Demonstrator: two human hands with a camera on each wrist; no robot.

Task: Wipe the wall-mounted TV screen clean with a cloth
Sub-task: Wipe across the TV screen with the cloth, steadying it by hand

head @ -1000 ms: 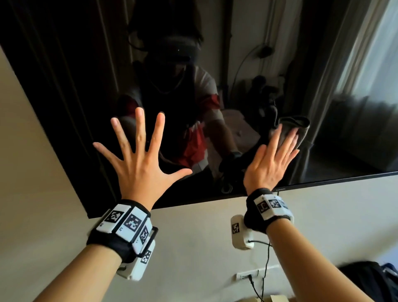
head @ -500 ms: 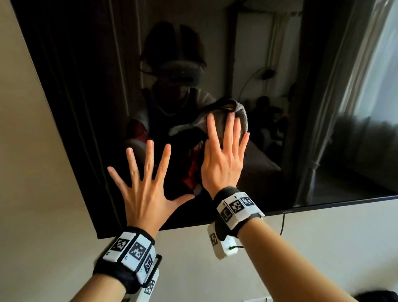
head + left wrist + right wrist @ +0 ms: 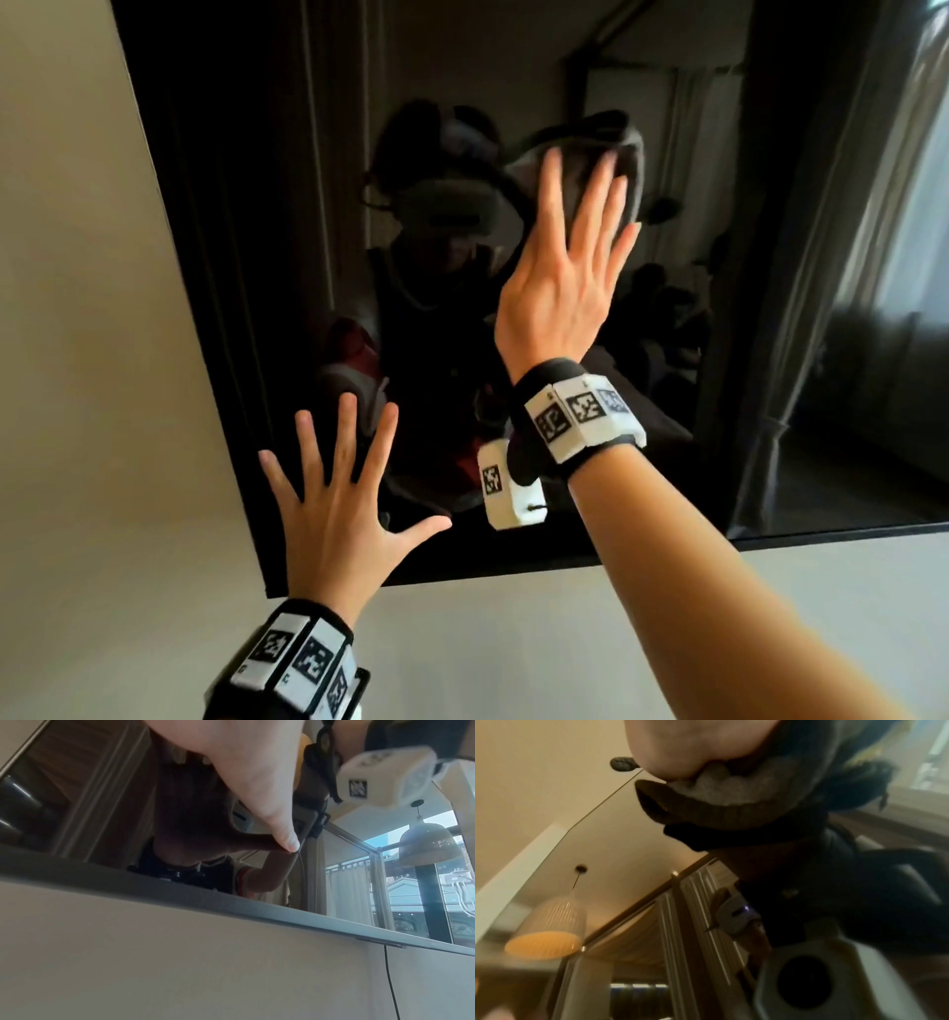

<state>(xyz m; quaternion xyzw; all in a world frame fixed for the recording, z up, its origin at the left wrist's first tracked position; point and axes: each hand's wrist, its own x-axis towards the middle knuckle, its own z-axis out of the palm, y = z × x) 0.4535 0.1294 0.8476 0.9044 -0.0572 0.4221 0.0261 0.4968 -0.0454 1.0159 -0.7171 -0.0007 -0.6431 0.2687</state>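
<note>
Pressing a grey cloth [image 3: 624, 154] flat on the dark, glossy TV [image 3: 801, 288], the right hand [image 3: 560, 288] has straight fingers; left hand [image 3: 334, 509], fingers spread, rests near the TV's lower-left corner. No readable writing.

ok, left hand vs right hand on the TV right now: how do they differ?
The right hand presses a grey cloth flat against the TV screen; the left hand has no cloth under it. The right hand sits high, mid-screen; the left hand is low, at the bottom left corner. The left hand's fingers are spread wide, the right hand's less so. Both are open-palmed with straight fingers.
</note>
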